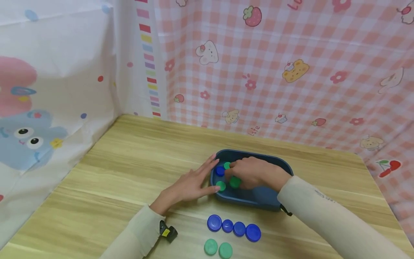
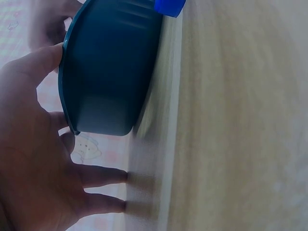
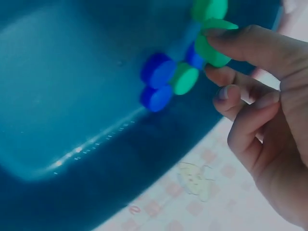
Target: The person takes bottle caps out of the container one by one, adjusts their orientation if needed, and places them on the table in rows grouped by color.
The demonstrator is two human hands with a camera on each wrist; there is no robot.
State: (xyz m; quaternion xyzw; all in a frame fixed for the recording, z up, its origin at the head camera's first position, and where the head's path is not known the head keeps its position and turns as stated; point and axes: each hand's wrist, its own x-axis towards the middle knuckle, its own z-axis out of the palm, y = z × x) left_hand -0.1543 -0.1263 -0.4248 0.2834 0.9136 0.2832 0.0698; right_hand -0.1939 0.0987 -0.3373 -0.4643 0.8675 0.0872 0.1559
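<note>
A dark blue tray stands on the table, with green and blue bottle caps in its left end. My right hand reaches inside and pinches a green bottle cap between thumb and fingertip. Close by in the tray lie a blue cap, a smaller-looking green cap and others. My left hand spans the tray's left end, fingers straight and spread. In the left wrist view its thumb touches the tray rim, while two fingertips reach down to the tabletop.
In front of the tray, several blue caps form a row on the wooden table. Two green caps lie side by side nearer me. A pink checked cloth hangs behind the table, a white printed cloth at the left.
</note>
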